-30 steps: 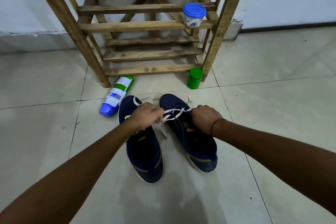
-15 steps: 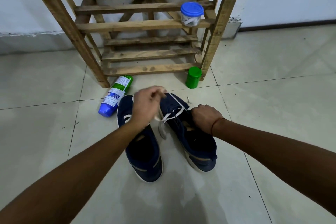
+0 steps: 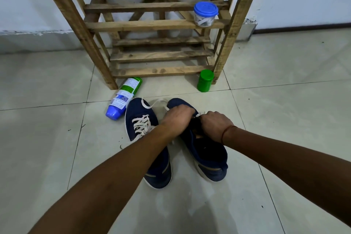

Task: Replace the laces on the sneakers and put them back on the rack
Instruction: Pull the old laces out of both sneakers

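From the head camera, both navy sneakers sit side by side on the tiled floor, toes pointing to twelve o'clock at the rack. I judge they sit that way so the eyelets face me and the lift back is short.

The laced sneaker, at nine o'clock of the pair, already carries a white lace crossed through its eyelets, its loose ends trailing off toe and side. The second sneaker, at three o'clock, is the one I am working on.

My left hand reaches across and curls down over its toe end. My right hand curls just beside it at the throat. Each grip is closed tight on the new lace. Only a short white piece shows between the two fists, the fingertips being tucked under. Holding close on both sides keeps the lace taut while it feeds through an eyelet.

A blue-lidded jar stands on a rack slat at one o'clock. A green tub stands by the rack's foot, and a bottle lies on its side at ten o'clock of the sneakers.

By my reckoning one sneaker is threaded and the other is only partly done.
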